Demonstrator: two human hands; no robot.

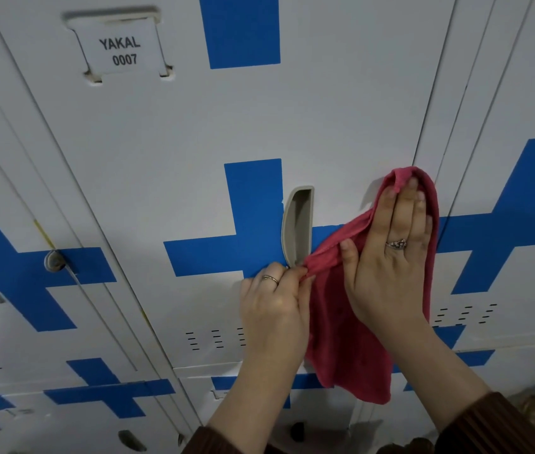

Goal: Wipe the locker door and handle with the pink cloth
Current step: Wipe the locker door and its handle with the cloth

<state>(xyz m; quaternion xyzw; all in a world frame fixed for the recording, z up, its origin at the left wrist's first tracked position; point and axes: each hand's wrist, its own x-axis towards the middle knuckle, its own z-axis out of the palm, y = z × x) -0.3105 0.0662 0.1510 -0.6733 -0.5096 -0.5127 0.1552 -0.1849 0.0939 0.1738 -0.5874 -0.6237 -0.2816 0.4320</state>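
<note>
The white locker door (168,152) with blue tape crosses fills the view; a label reads YAKAL 0007. Its beige recessed handle (298,224) sits mid-door. The pink cloth (341,322) hangs against the door right of the handle. My right hand (390,257) lies flat on the cloth with straight fingers, pressing it to the door near the door's right edge. My left hand (276,306) pinches a corner of the cloth just below the handle.
Neighbouring locker doors stand on both sides: the left one has a round lock (53,260), the right one (521,158) carries more blue tape. Vent slots (217,339) run below the handle. Lower lockers (95,404) sit underneath.
</note>
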